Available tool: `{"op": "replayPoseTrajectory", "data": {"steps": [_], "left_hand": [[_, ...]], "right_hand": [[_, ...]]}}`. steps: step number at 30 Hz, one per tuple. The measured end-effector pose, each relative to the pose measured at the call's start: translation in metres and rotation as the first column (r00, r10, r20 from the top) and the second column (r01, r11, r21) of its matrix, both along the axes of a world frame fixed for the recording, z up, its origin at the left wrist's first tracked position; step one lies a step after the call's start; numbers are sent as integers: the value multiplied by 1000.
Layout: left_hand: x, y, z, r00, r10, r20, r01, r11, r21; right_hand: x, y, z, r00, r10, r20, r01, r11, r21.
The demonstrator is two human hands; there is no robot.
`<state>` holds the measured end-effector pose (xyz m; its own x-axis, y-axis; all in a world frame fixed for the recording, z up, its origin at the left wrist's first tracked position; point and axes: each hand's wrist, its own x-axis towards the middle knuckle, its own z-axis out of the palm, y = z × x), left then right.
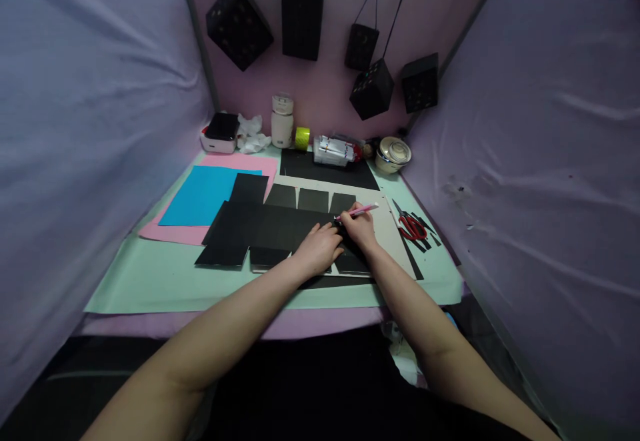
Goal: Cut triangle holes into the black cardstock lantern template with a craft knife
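Holding pink pen (366, 209) in R grip (359, 229), mint-topped tbl (155, 281), lilac cloth walls (540, 161)

matt black card (270, 224) laid under the left fingers (327, 229), smooth plastic pen (362, 210) held by the right fingers (347, 217), metal-bladed, plastic-handled scissors (404, 219) seen to their right, crumpled tissue (253, 142) bunched beyond

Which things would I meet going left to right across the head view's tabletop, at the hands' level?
Blue sheet over a pink sheet → left hand on the black cut-out sheet → right hand gripping a pink pen-like tool → red-handled scissors.
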<state>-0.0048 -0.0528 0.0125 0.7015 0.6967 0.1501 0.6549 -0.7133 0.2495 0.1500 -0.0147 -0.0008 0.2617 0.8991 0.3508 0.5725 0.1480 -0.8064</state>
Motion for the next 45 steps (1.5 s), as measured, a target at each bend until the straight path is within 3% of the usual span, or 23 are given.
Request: {"op": "replayPoseTrajectory", "data": {"steps": [16,22,29,34,45], "left_hand": [[0,0,-1,1000,0,10,0,1000,-4],[0,0,-2,1000,-4,14,4,1000,-6],[0,1,-3,1000,-14,26,14,1000,-7],[0,0,0,1000,-8,18,8,1000,-16],[-1,0,-5,999,-3,43,2,1000,21]], "right_hand": [[0,-2,0,997,-12,73,10,1000,29],[3,0,-4,988,43,145,-53,997,61],[10,-3,1,957,210,199,-217,976,15],[14,-12,-1,952,282,118,-285,958,8],[15,-15,-11,953,261,155,-269,963,31]]}}
